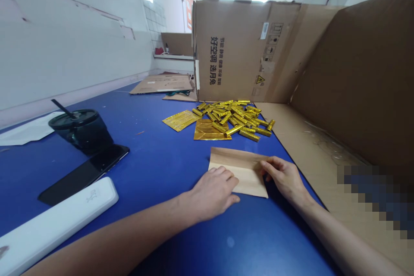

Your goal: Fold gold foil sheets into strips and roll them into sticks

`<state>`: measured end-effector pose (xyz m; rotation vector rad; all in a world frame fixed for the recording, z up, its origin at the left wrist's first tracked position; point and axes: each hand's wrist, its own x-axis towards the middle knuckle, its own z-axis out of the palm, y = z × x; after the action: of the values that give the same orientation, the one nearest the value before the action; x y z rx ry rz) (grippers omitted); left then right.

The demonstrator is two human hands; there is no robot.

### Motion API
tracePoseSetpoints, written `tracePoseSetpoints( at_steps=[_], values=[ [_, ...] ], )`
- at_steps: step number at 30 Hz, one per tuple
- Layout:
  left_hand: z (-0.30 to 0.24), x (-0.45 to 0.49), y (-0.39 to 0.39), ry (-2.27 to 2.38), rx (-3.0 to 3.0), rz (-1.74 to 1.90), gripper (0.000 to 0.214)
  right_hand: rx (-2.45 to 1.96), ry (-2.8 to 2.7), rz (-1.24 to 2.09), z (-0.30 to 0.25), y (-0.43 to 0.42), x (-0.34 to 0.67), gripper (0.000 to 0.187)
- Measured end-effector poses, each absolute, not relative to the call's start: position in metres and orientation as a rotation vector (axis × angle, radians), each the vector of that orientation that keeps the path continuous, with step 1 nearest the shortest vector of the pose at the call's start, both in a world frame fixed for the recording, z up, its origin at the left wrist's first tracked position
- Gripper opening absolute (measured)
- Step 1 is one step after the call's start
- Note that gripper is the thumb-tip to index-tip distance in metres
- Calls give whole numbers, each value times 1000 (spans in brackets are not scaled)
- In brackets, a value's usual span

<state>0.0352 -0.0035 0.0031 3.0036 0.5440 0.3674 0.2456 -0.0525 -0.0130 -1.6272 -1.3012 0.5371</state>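
Note:
A flat brown paper envelope (pixel 237 168) lies on the blue table (pixel 161 159) in front of me. My left hand (pixel 211 194) rests on its near left edge with the fingers curled down onto the paper. My right hand (pixel 284 177) pinches the envelope's right end between thumb and fingers. Beyond the envelope sits a heap of several small gold foil sticks (pixel 237 118). Two flat gold foil pouches (pixel 181 120) (pixel 207 131) lie beside the heap.
A large opened cardboard box (pixel 246 51) stands behind the heap, and a cardboard sheet (pixel 317 151) runs along the right. At left are a dark cup with a straw (pixel 82 129), a black phone (pixel 84 172) and a white slab-shaped device (pixel 54 224).

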Motion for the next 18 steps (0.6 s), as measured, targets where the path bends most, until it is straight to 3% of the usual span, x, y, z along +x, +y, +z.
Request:
tracePoseSetpoints(
  at_steps=[8, 18],
  values=[
    [-2, 36, 2, 517, 3031, 384, 14, -1568, -1223, 609, -9, -54, 242, 25],
    [-3, 39, 5, 506, 3098, 434, 13, -1573, -1176, 655, -6, -56, 239, 27]
  ],
)
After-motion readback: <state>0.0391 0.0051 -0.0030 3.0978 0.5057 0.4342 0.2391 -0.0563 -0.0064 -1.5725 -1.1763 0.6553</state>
